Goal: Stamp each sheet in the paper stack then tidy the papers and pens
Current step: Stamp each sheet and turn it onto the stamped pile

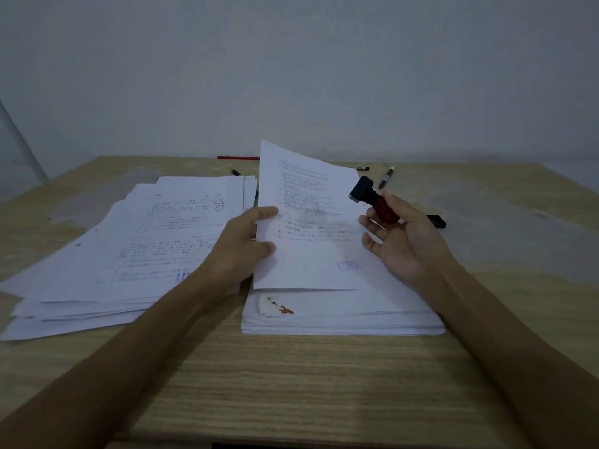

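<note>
My left hand [243,246] pinches the left edge of a printed sheet [308,222] and holds it lifted and tilted above the neat paper stack [340,315] on the right. A blue stamp mark shows near the sheet's lower right. My right hand [405,241] holds a stamp [372,200] with a red handle and a dark block head, raised beside the sheet's right edge. A looser, fanned pile of papers [129,247] lies on the left, its top sheet handwritten with a small drawing.
Wooden table [291,384] against a pale wall. A red pen [238,157] lies at the back, a black pen [386,178] at the back right, another black pen [236,172] behind the left pile. A small black object [436,221] lies behind my right hand.
</note>
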